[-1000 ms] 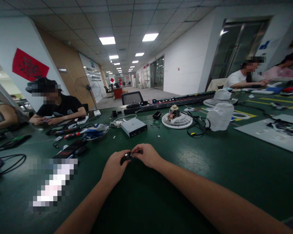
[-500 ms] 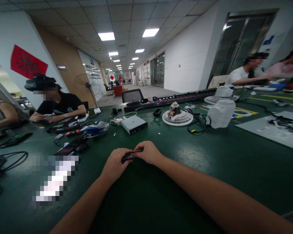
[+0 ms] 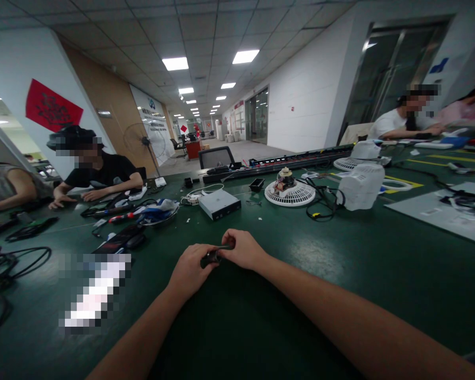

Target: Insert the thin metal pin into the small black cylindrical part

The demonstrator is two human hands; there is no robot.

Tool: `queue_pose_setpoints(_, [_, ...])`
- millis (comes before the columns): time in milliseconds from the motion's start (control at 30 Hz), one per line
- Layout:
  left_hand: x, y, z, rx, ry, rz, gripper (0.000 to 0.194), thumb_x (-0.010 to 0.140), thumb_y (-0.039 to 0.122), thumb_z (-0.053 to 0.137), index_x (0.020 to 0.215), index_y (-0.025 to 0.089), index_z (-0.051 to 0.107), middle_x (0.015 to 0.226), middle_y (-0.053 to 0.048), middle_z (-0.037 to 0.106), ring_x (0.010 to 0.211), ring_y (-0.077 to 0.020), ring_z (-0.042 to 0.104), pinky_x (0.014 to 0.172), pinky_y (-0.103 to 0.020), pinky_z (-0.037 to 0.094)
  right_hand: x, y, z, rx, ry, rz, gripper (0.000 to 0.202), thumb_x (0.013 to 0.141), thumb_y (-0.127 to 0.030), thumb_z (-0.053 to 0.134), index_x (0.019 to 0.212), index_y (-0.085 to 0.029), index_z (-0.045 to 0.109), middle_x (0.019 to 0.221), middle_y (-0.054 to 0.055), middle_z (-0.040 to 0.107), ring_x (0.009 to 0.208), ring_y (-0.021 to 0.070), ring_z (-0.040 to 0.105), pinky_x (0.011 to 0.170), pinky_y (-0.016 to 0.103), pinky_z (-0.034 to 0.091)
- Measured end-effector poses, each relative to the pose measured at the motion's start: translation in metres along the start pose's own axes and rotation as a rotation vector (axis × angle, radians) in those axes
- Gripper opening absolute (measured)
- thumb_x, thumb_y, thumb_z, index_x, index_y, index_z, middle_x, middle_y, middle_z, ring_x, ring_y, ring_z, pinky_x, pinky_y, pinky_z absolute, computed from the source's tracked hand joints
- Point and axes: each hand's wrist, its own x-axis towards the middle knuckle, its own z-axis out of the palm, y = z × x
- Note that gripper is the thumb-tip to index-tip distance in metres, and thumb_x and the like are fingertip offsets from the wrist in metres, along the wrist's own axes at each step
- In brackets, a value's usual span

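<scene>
Starting at the left, black cables (image 3: pixel 18 264) lie in loops on the green tabletop (image 3: pixel 340 253). Behind them, a co-worker (image 3: pixel 103 171) in a black shirt sits with both forearms resting on the far side. Next come a bright, pixelated patch (image 3: pixel 97 295), a flat black device (image 3: pixel 121 240) just beyond it, and a blue bundle (image 3: pixel 158 210) in a shallow dish. Near the centre, the left hand (image 3: pixel 190 269) grips a small dark part (image 3: pixel 209 259) between thumb and fingers, above the tabletop. The silver box (image 3: pixel 220 203), dark on its front face, rests beyond the hands, with a white cord (image 3: pixel 193 197) behind its left corner. The right hand (image 3: pixel 243 249) pinches a thin strip (image 3: pixel 225 247) at the dark part; whether the two are joined cannot be determined. Farther right are a small black tray (image 3: pixel 257 184), a round white grille (image 3: pixel 296 198) carrying a motor (image 3: pixel 284 181), a coiled black cord (image 3: pixel 320 211), an upright white housing (image 3: pixel 363 187) and a grey sheet (image 3: pixel 431 211) bearing dark wiring (image 3: pixel 469 206).
</scene>
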Motion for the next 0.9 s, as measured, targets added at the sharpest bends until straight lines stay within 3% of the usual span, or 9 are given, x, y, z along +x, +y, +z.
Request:
queue_pose_setpoints(167, [0.003, -0.003, 0.001, 0.013, 0.059, -0.102, 0.029, 0.077, 0.018, 0.064, 0.106, 0.023, 0.066, 0.106, -0.004, 0.071, 0.098, -0.0224, 0.066, 0.09, -0.037, 0.051, -0.005, -0.007, -0.001, -0.298, 0.068, 0.023, 0.025, 0.09, -0.035, 0.053, 0.106, -0.017, 0.055, 0.105, 0.009, 0.06, 0.083, 0.0191, 0.06, 0.07, 0.03, 0.043])
queue_pose_setpoints(300, [0.003, -0.008, 0.0, 0.025, 0.131, -0.184, 0.03, 0.076, 0.019, 0.066, 0.105, 0.022, 0.065, 0.104, -0.004, 0.071, 0.097, -0.0234, 0.066, 0.089, -0.039, 0.052, -0.007, -0.006, -0.009, -0.539, -0.019, -0.002, 0.021, 0.095, -0.031, 0.044, 0.105, -0.018, 0.058, 0.108, 0.011, 0.056, 0.08, 0.0203, 0.062, 0.065, 0.031, 0.043])
queue_pose_setpoints(500, [0.002, -0.008, -0.002, 0.014, 0.129, -0.22, 0.03, 0.075, 0.021, 0.067, 0.105, 0.023, 0.064, 0.102, -0.004, 0.071, 0.094, -0.023, 0.068, 0.087, -0.038, 0.053, -0.003, -0.001, -0.018, -0.536, -0.163, -0.24, 0.025, 0.096, -0.029, 0.044, 0.106, -0.024, 0.066, 0.099, 0.006, 0.062, 0.083, 0.0192, 0.062, 0.068, 0.029, 0.043])
queue_pose_setpoints(767, [0.002, -0.005, -0.003, 0.026, 0.125, -0.188, 0.026, 0.076, 0.02, 0.064, 0.102, 0.022, 0.065, 0.1, -0.004, 0.071, 0.093, -0.0225, 0.067, 0.085, -0.037, 0.053, -0.005, -0.002, -0.016, -0.511, -0.137, -0.3, 0.028, 0.092, -0.028, 0.047, 0.106, -0.022, 0.071, 0.095, 0.006, 0.067, 0.084, 0.0187, 0.062, 0.071, 0.029, 0.043])
queue_pose_setpoints(900, [0.001, -0.003, -0.002, 0.025, 0.1, -0.14, 0.026, 0.078, 0.02, 0.064, 0.104, 0.023, 0.066, 0.102, -0.003, 0.07, 0.095, -0.0217, 0.066, 0.085, -0.036, 0.052, -0.003, 0.001, -0.018, -0.521, -0.099, -0.232, 0.026, 0.089, -0.029, 0.05, 0.099, -0.022, 0.072, 0.091, 0.005, 0.067, 0.083, 0.0191, 0.062, 0.07, 0.029, 0.042])
